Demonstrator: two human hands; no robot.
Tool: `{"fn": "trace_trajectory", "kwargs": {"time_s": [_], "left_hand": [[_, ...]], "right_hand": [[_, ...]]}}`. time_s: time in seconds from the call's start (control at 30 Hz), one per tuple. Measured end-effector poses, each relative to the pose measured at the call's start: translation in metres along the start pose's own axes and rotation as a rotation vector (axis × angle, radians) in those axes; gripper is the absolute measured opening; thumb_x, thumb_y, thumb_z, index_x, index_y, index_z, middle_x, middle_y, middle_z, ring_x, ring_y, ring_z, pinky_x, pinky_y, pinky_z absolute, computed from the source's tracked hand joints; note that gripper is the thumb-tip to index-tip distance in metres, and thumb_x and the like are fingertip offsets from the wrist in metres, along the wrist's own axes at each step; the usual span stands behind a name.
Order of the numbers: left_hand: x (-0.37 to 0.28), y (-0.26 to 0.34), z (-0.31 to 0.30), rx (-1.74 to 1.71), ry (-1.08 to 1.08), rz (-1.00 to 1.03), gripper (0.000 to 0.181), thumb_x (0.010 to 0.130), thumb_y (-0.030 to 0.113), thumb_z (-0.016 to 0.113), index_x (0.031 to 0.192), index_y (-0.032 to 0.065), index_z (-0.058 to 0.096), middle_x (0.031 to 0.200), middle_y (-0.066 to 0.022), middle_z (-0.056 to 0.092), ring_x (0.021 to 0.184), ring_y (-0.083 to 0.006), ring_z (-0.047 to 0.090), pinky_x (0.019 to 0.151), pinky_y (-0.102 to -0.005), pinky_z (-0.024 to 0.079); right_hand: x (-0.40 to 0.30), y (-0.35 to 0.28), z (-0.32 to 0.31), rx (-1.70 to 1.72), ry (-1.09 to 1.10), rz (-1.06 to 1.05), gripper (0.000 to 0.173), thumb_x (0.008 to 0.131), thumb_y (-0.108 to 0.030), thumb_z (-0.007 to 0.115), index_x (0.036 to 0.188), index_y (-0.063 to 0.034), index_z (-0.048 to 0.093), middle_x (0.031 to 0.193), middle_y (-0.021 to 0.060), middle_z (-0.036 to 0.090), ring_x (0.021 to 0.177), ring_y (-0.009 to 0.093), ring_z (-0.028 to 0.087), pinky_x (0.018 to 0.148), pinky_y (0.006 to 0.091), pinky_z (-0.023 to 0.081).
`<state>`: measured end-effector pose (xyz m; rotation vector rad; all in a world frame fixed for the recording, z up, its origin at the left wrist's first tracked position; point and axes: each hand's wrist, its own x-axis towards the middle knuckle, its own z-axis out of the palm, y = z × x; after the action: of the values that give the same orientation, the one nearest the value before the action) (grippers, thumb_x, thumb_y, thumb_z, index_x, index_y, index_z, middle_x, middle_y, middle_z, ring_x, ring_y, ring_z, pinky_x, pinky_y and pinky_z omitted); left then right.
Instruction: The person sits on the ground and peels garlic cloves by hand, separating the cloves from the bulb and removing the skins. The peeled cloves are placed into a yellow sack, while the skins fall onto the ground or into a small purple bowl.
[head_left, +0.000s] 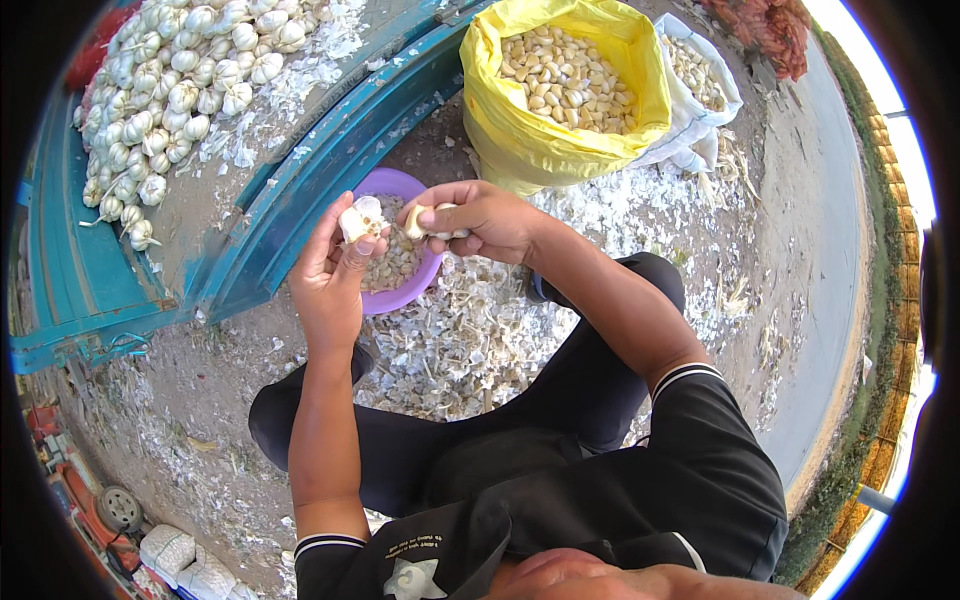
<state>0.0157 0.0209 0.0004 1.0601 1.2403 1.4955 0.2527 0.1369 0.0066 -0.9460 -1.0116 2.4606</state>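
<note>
My left hand grips a partly broken garlic bulb between thumb and fingers, its inner side showing. Close by on the right, my right hand holds several loose garlic cloves, one pinched at the fingertips and others against the palm. Both hands are raised over a purple plastic basin that contains small garlic cloves. Behind the right hand stands a yellow woven sack, its top rolled back, filled with separated cloves.
Whole garlic bulbs are heaped on a blue metal truck bed at left. A white sack of cloves leans beside the yellow one. Garlic skins cover the ground between my legs. Red mesh bags lie at the far right.
</note>
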Motion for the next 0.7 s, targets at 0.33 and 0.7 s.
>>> {"fn": "trace_trajectory", "kwargs": {"time_s": [0.33, 0.7], "left_hand": [[0.005, -0.006, 0.017, -0.075, -0.059, -0.214, 0.045, 0.119, 0.016, 0.072, 0.159, -0.0043, 0.063, 0.137, -0.0149, 0.078, 0.114, -0.0239, 0.084, 0.090, -0.0314, 0.071], [0.003, -0.016, 0.016, -0.041, -0.092, -0.266, 0.040, 0.118, 0.013, 0.071, 0.155, 0.0002, 0.064, 0.139, -0.0123, 0.079, 0.112, -0.0199, 0.083, 0.089, -0.0296, 0.069]], "right_hand": [[-0.037, -0.037, -0.066, 0.764, 0.186, -0.555, 0.074, 0.124, -0.048, 0.059, 0.170, 0.0084, 0.046, 0.162, 0.0340, 0.058, 0.150, 0.047, 0.065, 0.112, 0.0458, 0.070], [-0.022, -0.024, -0.022, 0.572, -0.069, -0.442, 0.106, 0.116, -0.082, 0.040, 0.179, 0.0040, 0.034, 0.168, 0.0391, 0.054, 0.158, 0.060, 0.053, 0.128, 0.0726, 0.053]]}}
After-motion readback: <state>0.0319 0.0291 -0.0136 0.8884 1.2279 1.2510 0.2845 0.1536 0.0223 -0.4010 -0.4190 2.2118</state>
